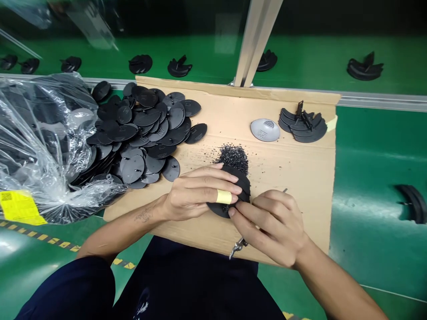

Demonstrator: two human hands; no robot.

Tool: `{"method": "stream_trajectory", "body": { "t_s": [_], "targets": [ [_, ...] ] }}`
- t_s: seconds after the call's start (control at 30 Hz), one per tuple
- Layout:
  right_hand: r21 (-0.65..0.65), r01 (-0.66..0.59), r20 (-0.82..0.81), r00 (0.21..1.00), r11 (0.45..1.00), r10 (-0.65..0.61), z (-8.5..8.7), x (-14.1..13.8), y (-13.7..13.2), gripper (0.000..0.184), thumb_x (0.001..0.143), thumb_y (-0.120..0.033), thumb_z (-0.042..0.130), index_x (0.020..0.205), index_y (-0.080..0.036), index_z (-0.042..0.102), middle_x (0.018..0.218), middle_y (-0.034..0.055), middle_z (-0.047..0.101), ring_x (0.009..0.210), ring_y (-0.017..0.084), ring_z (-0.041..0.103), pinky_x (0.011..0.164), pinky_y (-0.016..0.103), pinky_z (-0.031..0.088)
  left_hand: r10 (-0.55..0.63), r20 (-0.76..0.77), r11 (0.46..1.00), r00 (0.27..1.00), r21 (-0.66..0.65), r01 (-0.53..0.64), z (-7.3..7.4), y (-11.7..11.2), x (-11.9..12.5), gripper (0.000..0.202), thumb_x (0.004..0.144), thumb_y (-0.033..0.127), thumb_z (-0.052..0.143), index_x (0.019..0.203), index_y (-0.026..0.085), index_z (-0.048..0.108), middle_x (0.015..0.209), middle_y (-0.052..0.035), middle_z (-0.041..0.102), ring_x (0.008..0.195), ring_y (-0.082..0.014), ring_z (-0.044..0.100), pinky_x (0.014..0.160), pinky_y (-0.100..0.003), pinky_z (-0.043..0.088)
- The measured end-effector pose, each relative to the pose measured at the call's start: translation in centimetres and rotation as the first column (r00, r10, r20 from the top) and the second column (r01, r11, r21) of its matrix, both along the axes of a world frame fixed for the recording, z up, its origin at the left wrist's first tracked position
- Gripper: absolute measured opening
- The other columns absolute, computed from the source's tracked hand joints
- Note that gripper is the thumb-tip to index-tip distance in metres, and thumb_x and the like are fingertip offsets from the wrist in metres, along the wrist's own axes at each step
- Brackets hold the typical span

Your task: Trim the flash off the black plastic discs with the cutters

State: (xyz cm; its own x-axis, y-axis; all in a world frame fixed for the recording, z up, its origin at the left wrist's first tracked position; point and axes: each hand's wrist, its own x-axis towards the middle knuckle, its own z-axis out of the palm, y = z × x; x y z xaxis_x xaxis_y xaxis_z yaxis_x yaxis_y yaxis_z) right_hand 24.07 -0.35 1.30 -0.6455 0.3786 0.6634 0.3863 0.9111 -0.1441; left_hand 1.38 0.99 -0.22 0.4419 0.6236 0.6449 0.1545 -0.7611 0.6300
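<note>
My left hand (200, 191), with yellow tape round one finger, is closed on a few overlapping black oval plastic discs (242, 180) above the cardboard. My right hand (273, 224) is closed round a small metal hand tool (237, 247), whose silver end sticks out below the palm; its exact kind is hidden by the fingers. The right fingertips touch the near edge of the held discs. Just beyond lies a heap of small black plastic scraps (233, 155).
A large pile of black oval discs (153, 120) covers the cardboard's left side, beside a clear plastic bag (43, 142) of more discs. A grey oval disc (265, 130) and a fanned black stack (303, 124) lie at the back right. A metal-framed glass panel (255, 44) stands behind.
</note>
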Motion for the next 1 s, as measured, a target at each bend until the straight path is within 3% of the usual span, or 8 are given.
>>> {"method": "stream_trajectory", "body": {
  "t_s": [0.2,0.43,0.53,0.67,1.0],
  "targets": [
    [-0.045,0.024,0.020,1.000,0.999,-0.024,0.1,0.3,-0.2,0.017,0.088,-0.008,0.069,0.091,-0.024,0.072,0.093,0.0014,0.075,0.083,0.016,0.061,0.079,0.034,0.051,0.044,0.049,0.996,0.998,0.069,-0.048,0.1,0.1,0.3,0.008,0.095,0.014,0.067,0.098,0.017,0.074,0.099,-0.0067,0.081,0.100,-0.0194,0.074,0.086,-0.036,0.063],
    [-0.130,0.009,-0.046,0.999,0.992,-0.015,0.0,0.3,0.2,0.014,0.090,-0.008,0.068,0.095,-0.021,0.071,0.091,0.0045,0.075,0.086,0.017,0.063,0.077,0.034,0.052,0.107,0.031,0.988,0.994,0.112,-0.110,0.2,0.1,0.2,0.006,0.094,0.015,0.068,0.096,0.017,0.073,0.097,-0.0058,0.081,0.095,-0.0178,0.071,0.080,-0.032,0.061],
    [-0.178,0.076,-0.115,0.989,0.981,-0.097,-0.7,0.3,0.9,0.015,0.089,-0.008,0.067,0.101,-0.018,0.068,0.092,0.0074,0.075,0.082,0.018,0.065,0.072,0.034,0.052,0.153,0.025,0.980,0.988,0.122,-0.155,0.2,0.1,0.0,0.009,0.090,0.015,0.073,0.097,0.020,0.073,0.097,-0.0041,0.080,0.092,-0.0171,0.071,0.078,-0.032,0.061],
    [-0.128,0.233,-0.034,0.970,0.964,-0.239,-1.5,0.2,1.9,0.019,0.088,-0.007,0.064,0.102,-0.019,0.066,0.088,0.0058,0.075,0.075,0.016,0.063,0.067,0.032,0.047,0.160,-0.015,0.983,0.987,0.094,-0.158,0.3,0.1,-0.1,0.010,0.089,0.013,0.075,0.098,0.018,0.074,0.093,-0.0063,0.076,0.088,-0.0168,0.069,0.075,-0.032,0.059],
    [-0.048,0.269,0.051,0.962,0.962,-0.267,-1.7,0.0,1.9,0.013,0.090,-0.009,0.066,0.101,-0.017,0.066,0.076,0.0022,0.073,0.062,0.013,0.053,0.060,0.031,0.035,0.089,-0.057,0.996,0.994,-0.005,-0.090,0.5,-0.2,0.0,0.013,0.091,0.013,0.071,0.104,0.016,0.072,0.091,-0.0070,0.074,0.083,-0.0148,0.068,0.073,-0.030,0.058]
  ]
}}
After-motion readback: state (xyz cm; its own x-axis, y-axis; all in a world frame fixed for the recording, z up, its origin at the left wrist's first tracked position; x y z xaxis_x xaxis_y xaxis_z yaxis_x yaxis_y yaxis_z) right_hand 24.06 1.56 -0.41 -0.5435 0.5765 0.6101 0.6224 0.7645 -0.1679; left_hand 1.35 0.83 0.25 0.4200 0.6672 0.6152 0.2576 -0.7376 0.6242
